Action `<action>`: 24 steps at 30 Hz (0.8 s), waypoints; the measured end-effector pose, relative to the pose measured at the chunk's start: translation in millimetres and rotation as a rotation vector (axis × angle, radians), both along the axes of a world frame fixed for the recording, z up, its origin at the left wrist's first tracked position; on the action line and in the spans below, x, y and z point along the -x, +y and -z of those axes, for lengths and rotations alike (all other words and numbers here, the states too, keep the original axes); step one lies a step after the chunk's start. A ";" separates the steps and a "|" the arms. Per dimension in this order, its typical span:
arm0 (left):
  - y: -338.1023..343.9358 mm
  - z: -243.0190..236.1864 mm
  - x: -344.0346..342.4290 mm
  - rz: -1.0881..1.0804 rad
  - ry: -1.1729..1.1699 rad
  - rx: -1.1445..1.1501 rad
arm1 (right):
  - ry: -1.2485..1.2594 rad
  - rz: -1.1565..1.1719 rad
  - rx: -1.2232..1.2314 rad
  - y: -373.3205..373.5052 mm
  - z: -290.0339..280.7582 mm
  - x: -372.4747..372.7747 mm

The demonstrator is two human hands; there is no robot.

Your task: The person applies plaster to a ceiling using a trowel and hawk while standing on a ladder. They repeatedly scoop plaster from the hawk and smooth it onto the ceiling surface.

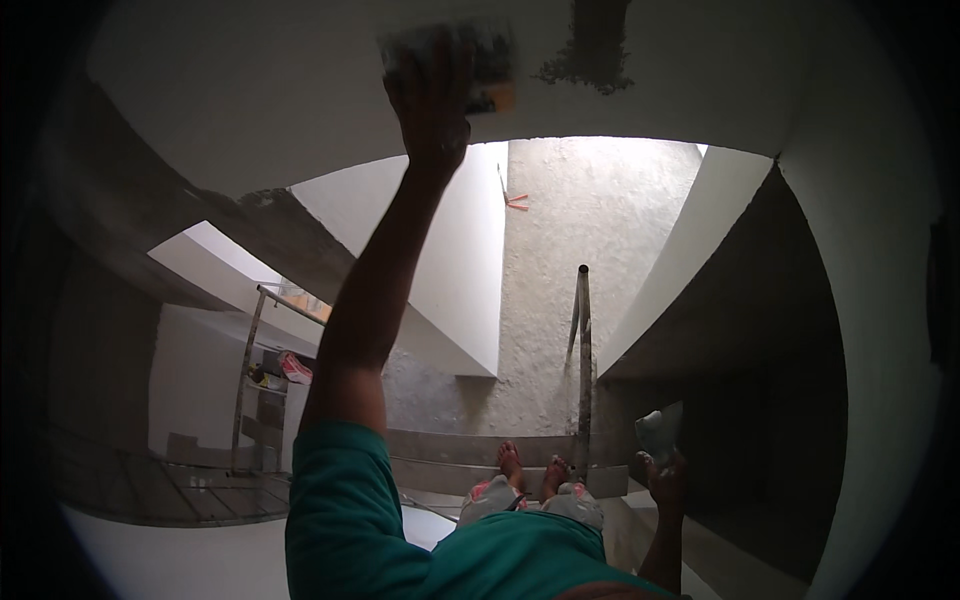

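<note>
My left hand [428, 105] is raised at the top of the view, closed on a flat rectangular trowel [492, 65] against the pale plastered surface [705, 65] above. Both are somewhat blurred, and the hand hides part of the blade. To their right, a dark, rough-edged patch [592, 55] shows on that surface. Low on the right, my right hand [665, 478] grips a broad putty knife [668, 430] with a pale lump of paste on its blade.
I stand barefoot on scaffold planks [440, 445]. An upright metal pole [584, 350] rises beside my feet, and another metal frame [258, 310] stands left, near red-and-white bags [295, 368]. White walls [450, 260] frame a rough floor [600, 210] far below, with an orange object [517, 203] on it.
</note>
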State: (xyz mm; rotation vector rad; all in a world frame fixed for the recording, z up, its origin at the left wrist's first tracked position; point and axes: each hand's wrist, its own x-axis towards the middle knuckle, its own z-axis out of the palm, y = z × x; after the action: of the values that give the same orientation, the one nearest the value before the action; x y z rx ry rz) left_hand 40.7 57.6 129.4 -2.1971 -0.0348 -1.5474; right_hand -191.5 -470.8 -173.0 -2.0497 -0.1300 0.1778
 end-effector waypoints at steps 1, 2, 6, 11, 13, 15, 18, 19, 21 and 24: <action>-7.2 21.1 -1.1 -0.029 0.044 0.052 | 0.062 -0.006 -0.079 -1.0 -0.4 -1.3; -12.3 38.7 -0.1 -0.061 0.088 0.100 | 0.127 -0.030 -0.150 -3.7 0.6 -2.6; -8.0 104.6 10.3 -0.027 0.155 0.168 | 0.197 0.005 -0.295 -3.1 -2.9 0.1; -14.6 152.3 37.6 -0.009 0.246 0.287 | 0.025 0.031 -0.033 0.1 -12.9 0.6; -11.4 161.1 58.2 0.039 0.272 0.223 | -0.002 0.045 0.085 6.2 -33.1 -3.0; -17.8 127.5 66.7 0.030 0.299 0.185 | 0.009 0.063 0.097 10.2 -36.1 -5.1; -36.2 17.4 51.5 -0.029 0.184 0.103 | -0.055 0.045 0.149 -1.4 -1.0 -5.5; -38.6 -27.3 42.3 -0.024 0.117 0.066 | -0.079 0.035 0.159 -4.1 12.0 -5.7; -36.6 -110.3 19.9 0.003 -0.011 -0.029 | -0.053 -0.009 0.083 4.0 -1.1 -10.5; -53.9 -178.3 4.5 0.003 -0.047 -0.063 | -0.172 0.031 0.240 7.6 -3.8 -3.6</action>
State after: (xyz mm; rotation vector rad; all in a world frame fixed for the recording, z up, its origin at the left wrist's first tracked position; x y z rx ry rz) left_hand 36.1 3.7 307.7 -2.1130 0.0027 -1.5793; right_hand -187.8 -463.2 -169.2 -2.3036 -0.1912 -0.0034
